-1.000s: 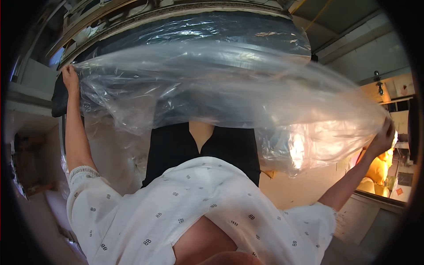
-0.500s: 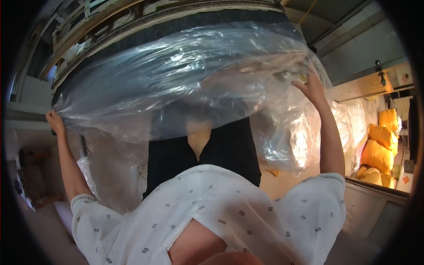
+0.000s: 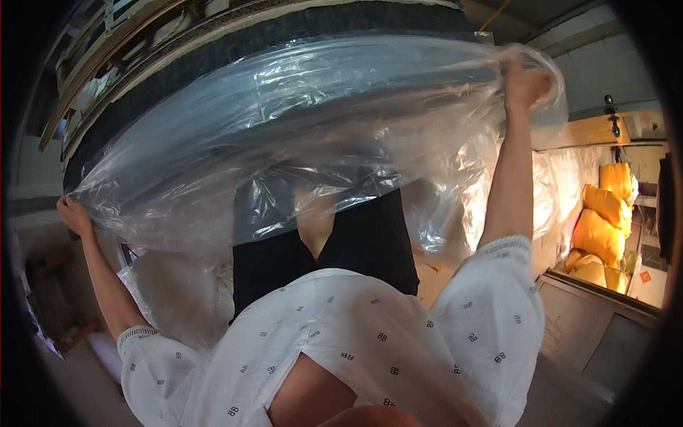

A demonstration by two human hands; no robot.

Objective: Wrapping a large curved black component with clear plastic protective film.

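Both hands hold 1 large clear plastic sheet [image 3: 306, 135], stretched between them over a dark padded slab, likely a mattress [image 3: 284, 35]. The left hand [image 3: 73, 215] is closed on the sheet's lower left corner, low and out to the side. The right hand [image 3: 525, 84] is raised high, closed on a bunched edge of the sheet at its upper right. The film sags between the 2 hands and hangs in front of black trousers [image 3: 370, 242] below.

Risks, as judged from this position:

1. Tearing. The film is thin and pulled taut near the right hand, where it is gathered into a tight wad. A sharp tug there could split it.
2. Slipping. Each hand pinches only a small fold. If the film catches on the slab's edge just above the left hand, that corner could pull free.
3. Uneven cover. The right hand sits much higher than the left, so the sheet lies skewed and may settle crooked, with slack bunched toward the middle.
4. Blocked sight. The film hangs between both hands and hides what lies behind it.

Yellow sacks [image 3: 605, 220] are stacked well to the right of the right hand, apart from the work.
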